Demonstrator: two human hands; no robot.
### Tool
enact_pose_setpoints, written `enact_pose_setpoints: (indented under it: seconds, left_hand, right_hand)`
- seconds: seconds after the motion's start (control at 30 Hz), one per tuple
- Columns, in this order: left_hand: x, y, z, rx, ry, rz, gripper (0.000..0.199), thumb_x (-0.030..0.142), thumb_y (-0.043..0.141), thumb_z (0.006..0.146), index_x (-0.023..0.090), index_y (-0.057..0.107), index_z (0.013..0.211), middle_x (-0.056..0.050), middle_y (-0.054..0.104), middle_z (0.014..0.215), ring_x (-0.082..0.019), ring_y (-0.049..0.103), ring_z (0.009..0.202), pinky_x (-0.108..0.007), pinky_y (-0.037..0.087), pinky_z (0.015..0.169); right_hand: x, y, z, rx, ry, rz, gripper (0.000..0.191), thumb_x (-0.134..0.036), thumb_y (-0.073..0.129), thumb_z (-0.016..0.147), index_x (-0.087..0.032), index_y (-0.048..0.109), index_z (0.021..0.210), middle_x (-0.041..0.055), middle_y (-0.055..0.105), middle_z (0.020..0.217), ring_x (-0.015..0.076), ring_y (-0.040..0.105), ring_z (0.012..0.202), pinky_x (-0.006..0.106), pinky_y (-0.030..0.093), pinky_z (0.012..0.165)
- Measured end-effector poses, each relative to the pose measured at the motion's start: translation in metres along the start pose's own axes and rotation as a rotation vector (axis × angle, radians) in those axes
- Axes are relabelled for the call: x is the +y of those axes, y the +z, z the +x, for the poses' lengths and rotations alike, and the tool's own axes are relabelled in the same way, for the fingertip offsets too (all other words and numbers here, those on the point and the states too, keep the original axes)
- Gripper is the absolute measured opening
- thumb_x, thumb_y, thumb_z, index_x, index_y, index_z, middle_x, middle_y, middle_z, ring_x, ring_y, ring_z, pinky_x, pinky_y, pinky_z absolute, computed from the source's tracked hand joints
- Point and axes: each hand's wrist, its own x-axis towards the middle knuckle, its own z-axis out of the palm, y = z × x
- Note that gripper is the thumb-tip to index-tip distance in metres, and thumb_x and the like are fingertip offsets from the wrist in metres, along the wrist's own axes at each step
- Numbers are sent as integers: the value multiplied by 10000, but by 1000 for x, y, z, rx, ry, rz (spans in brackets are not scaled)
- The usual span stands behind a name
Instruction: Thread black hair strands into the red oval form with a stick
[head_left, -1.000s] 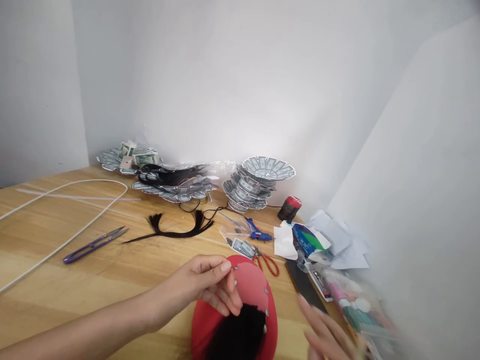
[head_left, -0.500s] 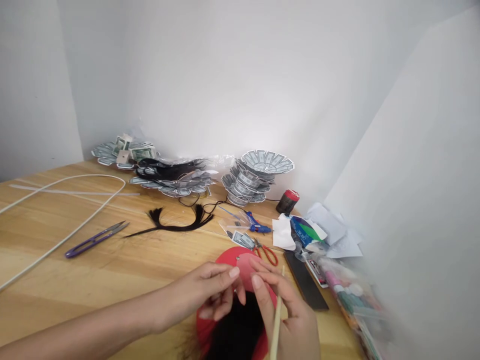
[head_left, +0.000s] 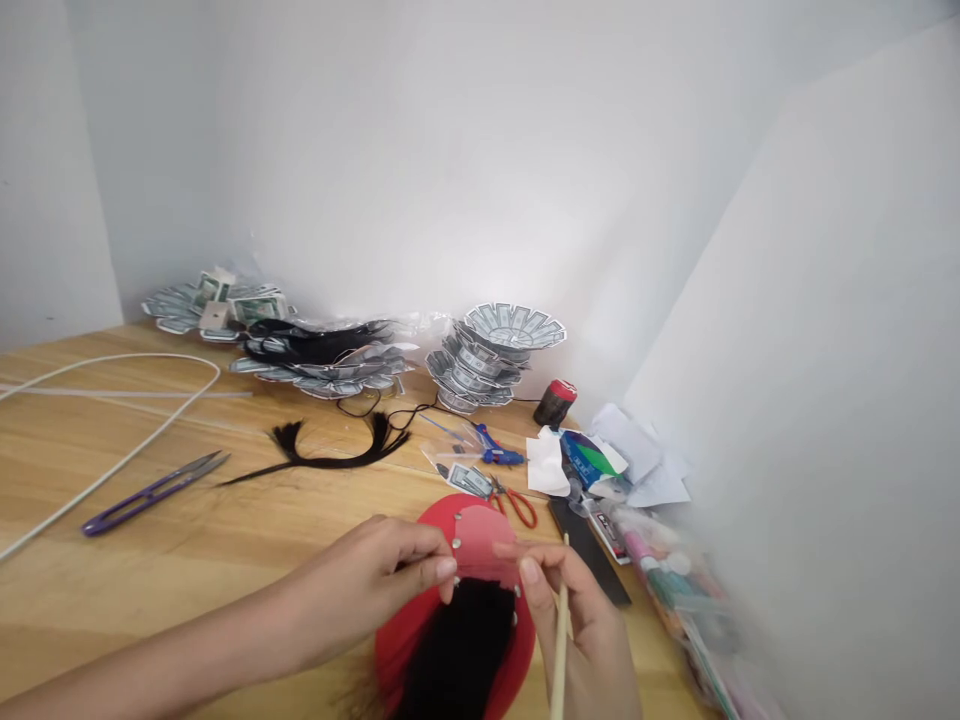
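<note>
A red rounded form (head_left: 394, 640) lies in front of me on the table. Its upper part carries a pinkish patch (head_left: 484, 530) edged by several small pale pinheads, and a thick lock of black hair (head_left: 457, 650) spreads below. My left hand (head_left: 397, 575) is at the patch's left edge, thumb and forefinger pinched together; whatever is between them is too small to make out. Over the right edge, my right hand (head_left: 570, 620) has thumb and fingers drawn together, with a pale slender stick (head_left: 561, 640) held upright within it. The right fingertips are slightly blurred.
Purple thread snips (head_left: 146, 497), a black hair strand (head_left: 322, 460) and a white loop of cord (head_left: 150, 440) lie left. Behind are a blue glue gun (head_left: 499, 450), red-handled pliers (head_left: 519, 505) and stacked paper bowls (head_left: 480, 355). A black bar (head_left: 592, 555) and plastic bag (head_left: 675, 590) lie right.
The view has shifted, moving the table things leftward in the picture. My left hand has drawn back to the left and its fingers closed into a pinch, uncovering more of the patch, pins and hair.
</note>
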Motion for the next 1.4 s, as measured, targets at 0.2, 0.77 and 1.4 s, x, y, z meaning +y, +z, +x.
enact_pose_setpoints:
  seconds: [0.2, 0.77, 1.4]
  left_hand:
    - [7, -2, -4, 29, 13, 140, 362, 384, 431, 959, 172, 696, 830, -38, 709, 808, -209, 643, 786, -270, 401, 731]
    - [12, -8, -6, -140, 19, 27, 394, 449, 495, 948, 197, 775, 832, -10, 718, 792, -170, 608, 740, -217, 431, 685]
    - [8, -31, 1, -143, 11, -102, 519, 632, 458, 923, 202, 455, 634, 42, 386, 639, -145, 372, 633, -244, 324, 630]
  right_hand:
    - [2, -17, -9, 320, -308, -372, 319, -449, 517, 957, -222, 708, 1073, 106, 756, 1098, 293, 700, 1034, 409, 559, 870]
    - [-5, -14, -14, -252, -72, 50, 385, -507, 492, 983, -223, 678, 801, 9, 742, 664, 165, 657, 658, 257, 480, 675]
    - [16, -7, -2, 45, -5, 291, 389, -515, 665, 881, -213, 654, 635, -1, 698, 595, 158, 619, 605, 258, 466, 654]
